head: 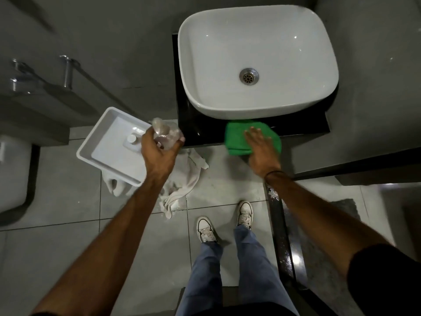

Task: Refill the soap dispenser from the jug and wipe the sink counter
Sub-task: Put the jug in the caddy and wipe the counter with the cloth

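Pressing flat with fingers spread, the right hand (262, 149) holds a green cloth (246, 137) on the black tabletop (196, 128), at the sink's (257, 65) six o'clock. The left hand (159, 149) grips a clear bottle (165, 133) at the cloth's nine o'clock.

A white rectangular tray (109, 142) sits tilted on a crumpled white rag (182, 185) on the grey tiled floor (68, 247), near two white sneakers (206, 229) below blue jeans (205, 274), with chrome wall fittings (66, 71) at upper left.
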